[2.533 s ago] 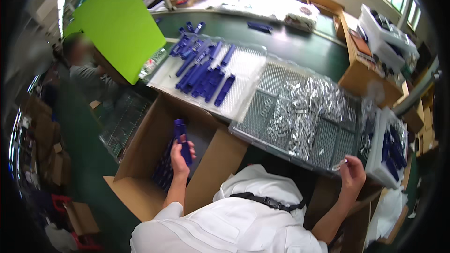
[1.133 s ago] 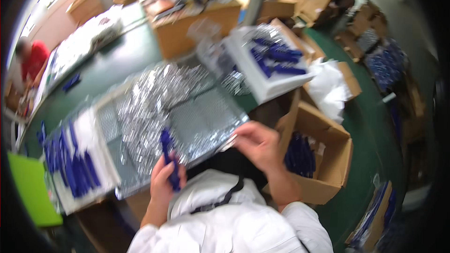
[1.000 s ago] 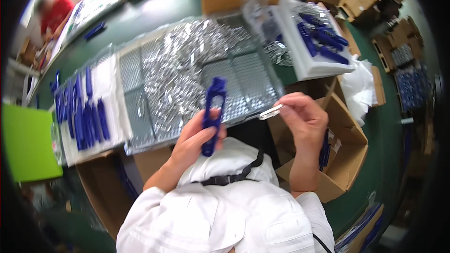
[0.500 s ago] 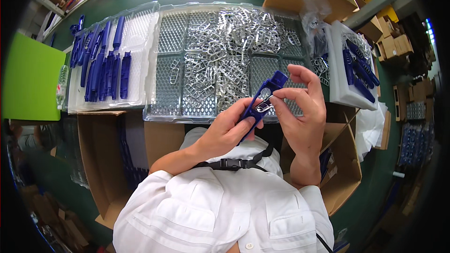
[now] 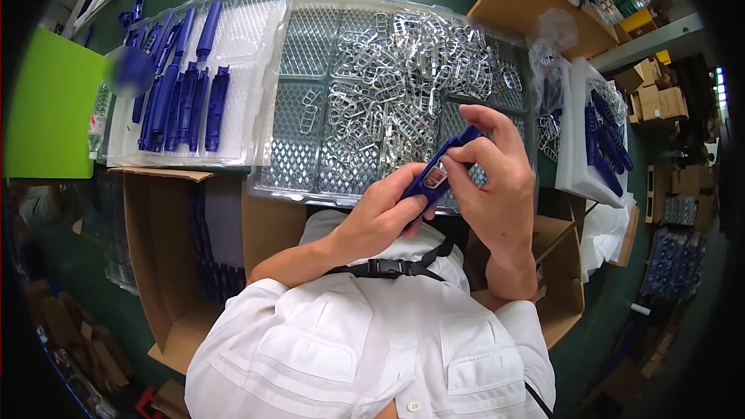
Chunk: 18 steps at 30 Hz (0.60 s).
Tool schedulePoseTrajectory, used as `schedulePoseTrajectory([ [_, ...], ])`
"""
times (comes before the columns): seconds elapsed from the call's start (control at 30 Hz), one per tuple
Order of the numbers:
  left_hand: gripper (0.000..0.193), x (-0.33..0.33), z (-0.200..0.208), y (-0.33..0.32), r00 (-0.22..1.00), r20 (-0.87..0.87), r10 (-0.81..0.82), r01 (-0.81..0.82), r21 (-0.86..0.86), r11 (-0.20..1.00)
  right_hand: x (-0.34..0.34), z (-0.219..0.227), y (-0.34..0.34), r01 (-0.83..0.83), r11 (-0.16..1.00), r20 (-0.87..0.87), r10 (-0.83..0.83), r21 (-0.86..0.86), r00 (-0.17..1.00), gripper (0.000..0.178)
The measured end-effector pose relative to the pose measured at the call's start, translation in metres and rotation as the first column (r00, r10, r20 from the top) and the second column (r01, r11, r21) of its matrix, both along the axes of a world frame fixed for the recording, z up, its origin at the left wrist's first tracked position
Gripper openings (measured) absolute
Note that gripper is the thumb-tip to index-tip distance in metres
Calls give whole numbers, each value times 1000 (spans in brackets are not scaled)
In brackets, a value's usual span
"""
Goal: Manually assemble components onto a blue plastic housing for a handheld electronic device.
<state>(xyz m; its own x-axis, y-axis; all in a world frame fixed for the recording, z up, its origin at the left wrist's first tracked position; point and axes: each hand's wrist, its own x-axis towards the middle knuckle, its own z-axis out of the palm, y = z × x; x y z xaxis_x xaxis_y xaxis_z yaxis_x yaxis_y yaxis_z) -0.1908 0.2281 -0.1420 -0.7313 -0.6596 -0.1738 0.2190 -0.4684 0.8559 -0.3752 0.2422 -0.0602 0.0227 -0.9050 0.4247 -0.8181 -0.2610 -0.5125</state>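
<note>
Blue part [image 5: 430, 193] btwn L/R hands [image 5: 382, 211] [image 5: 497, 186]; metal clip [image 5: 432, 181] against it.

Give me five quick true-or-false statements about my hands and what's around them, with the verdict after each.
1. The left hand holds a blue part. True.
2. The right hand is at your side, away from the blue part. False: the right hand has its fingertips at the blue part.
3. The middle tray holds silver metal pieces. True.
4. The green panel stands on the right. False: the green panel is on the left.
5. The white box on the right contains blue parts. True.
</note>
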Motion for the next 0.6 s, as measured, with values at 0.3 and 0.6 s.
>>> schedulePoseTrajectory([
  [0.3,41,14,5,-6,978,11,209,-195,-323,926,37,-15,-4,74,997,177,-67,-34,982,38],
  [0.6,32,28,21,-1,965,71,254,-219,-320,922,57,5,-3,-2,982,-44,-6,-191,999,25],
])
